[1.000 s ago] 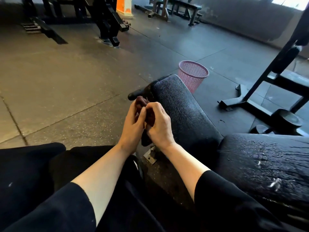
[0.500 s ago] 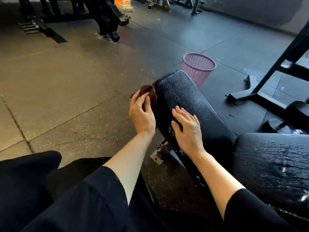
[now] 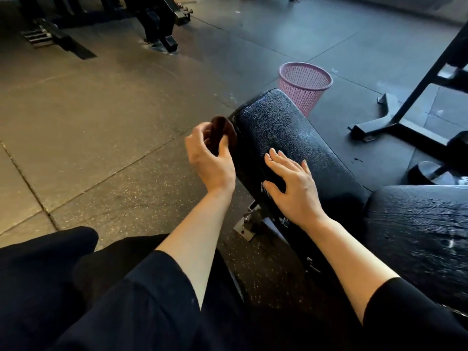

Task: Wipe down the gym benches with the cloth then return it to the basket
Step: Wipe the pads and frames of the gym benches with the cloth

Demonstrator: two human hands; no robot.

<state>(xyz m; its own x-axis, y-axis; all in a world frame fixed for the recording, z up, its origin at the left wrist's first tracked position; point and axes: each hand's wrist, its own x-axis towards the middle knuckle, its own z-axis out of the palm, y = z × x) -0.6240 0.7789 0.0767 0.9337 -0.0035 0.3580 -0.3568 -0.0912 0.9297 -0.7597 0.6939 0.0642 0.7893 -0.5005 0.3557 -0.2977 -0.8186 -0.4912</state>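
A black padded gym bench runs from the middle of the view toward the lower right, its surface shiny and wet-looking. My left hand grips a small dark brown cloth and presses it against the left side edge of the bench pad. My right hand lies flat with spread fingers on the pad's near side, holding nothing. A pink mesh basket stands on the floor just beyond the bench's far end.
The second bench pad lies at lower right. A black rack frame with a weight plate stands to the right. More black equipment stands at the top left. My dark-clothed knees fill the lower left.
My hands were together working the cloth at the bench's edge. They have separated: the left keeps the cloth against the pad's side, and the right has settled flat on the pad.
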